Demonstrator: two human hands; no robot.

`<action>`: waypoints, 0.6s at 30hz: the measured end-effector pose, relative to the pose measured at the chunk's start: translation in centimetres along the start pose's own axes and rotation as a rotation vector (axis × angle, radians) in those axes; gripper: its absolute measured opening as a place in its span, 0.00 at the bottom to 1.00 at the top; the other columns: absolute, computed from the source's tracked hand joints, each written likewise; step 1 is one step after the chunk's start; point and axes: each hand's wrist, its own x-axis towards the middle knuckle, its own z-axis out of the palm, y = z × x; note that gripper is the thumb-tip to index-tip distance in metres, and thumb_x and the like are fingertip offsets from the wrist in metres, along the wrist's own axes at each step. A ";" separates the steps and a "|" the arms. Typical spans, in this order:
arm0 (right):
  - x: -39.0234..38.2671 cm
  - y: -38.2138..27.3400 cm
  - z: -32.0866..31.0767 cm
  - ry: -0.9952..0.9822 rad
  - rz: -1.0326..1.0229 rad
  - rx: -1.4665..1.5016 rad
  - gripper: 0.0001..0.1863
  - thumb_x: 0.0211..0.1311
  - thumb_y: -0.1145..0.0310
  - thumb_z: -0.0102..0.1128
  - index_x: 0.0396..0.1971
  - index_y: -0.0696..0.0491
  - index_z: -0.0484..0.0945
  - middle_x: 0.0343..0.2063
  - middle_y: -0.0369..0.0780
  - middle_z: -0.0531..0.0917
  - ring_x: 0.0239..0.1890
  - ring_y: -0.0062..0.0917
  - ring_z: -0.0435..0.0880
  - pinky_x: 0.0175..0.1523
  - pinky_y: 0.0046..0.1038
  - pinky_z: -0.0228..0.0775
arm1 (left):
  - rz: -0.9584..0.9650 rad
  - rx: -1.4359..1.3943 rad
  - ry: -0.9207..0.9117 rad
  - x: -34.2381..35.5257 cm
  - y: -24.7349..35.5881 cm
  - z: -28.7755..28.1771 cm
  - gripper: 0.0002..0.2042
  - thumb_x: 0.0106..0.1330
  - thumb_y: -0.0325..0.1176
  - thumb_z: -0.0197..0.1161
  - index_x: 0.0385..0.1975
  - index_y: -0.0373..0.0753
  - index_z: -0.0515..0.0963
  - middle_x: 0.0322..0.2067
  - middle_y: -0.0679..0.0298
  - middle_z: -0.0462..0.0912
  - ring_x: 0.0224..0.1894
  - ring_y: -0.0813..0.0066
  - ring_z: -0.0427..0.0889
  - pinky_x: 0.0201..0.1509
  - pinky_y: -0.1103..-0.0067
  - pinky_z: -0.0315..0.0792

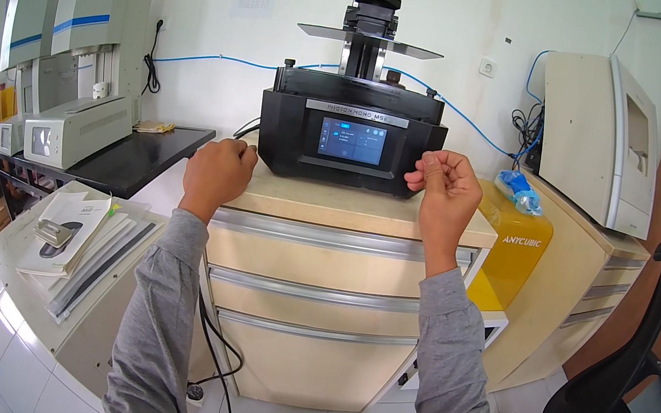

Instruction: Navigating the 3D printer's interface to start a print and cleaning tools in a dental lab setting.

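Note:
A black resin 3D printer (281,134) stands upright on a cream drawer cabinet (331,202). Its lit touchscreen (351,141) faces me, and a flat build plate (326,32) sits up on the vertical column. My left hand (218,175) is curled closed at the cabinet's top left edge, beside the printer's lower left corner; its fingertips are mostly hidden. Just right of the screen, my right hand (450,188) is raised in front of the printer's right side. Its thumb and fingers are drawn together, and nothing shows between them.
Papers and folders (82,238) with a metal clip lie on a stand at left. Farther left, grey-white machines (96,32) occupy a black table. At right are a yellow box (513,248) with a blue bundle, a large beige machine (582,136) and a black chair (608,388). Black cables (222,347) hang by the cabinet.

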 end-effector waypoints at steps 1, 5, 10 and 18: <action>-0.1 -0.1 0.0 0.015 0.016 0.005 0.08 0.74 0.71 0.69 0.39 0.59 0.81 0.27 0.37 0.85 0.24 0.18 0.85 0.30 0.20 0.78 | 0.001 -0.001 0.002 0.0 0.0 0.0 0.19 0.74 0.47 0.56 0.34 0.40 0.89 0.34 0.46 0.89 0.40 0.41 0.88 0.47 0.53 0.81; -0.2 -0.7 -0.2 0.012 0.070 -0.011 0.10 0.75 0.69 0.69 0.38 0.59 0.81 0.26 0.37 0.84 0.23 0.18 0.83 0.28 0.20 0.77 | 0.011 -0.017 0.025 -0.1 -0.2 0.1 0.19 0.74 0.47 0.56 0.34 0.40 0.89 0.34 0.46 0.89 0.40 0.41 0.88 0.47 0.53 0.81; -0.2 -0.8 -0.9 -0.096 0.047 0.033 0.10 0.82 0.67 0.59 0.40 0.59 0.80 0.26 0.37 0.84 0.23 0.19 0.84 0.29 0.21 0.77 | 0.021 -0.022 0.027 0.0 -0.1 0.2 0.19 0.74 0.47 0.57 0.34 0.40 0.89 0.34 0.46 0.89 0.39 0.41 0.88 0.46 0.53 0.81; 0.5 -0.6 -0.2 -0.086 -0.019 0.140 0.05 0.76 0.73 0.65 0.41 0.59 0.80 0.28 0.36 0.84 0.30 0.19 0.87 0.36 0.20 0.82 | 0.020 -0.022 0.041 -0.1 -0.2 0.2 0.19 0.74 0.47 0.57 0.34 0.40 0.89 0.33 0.46 0.89 0.39 0.41 0.88 0.46 0.53 0.81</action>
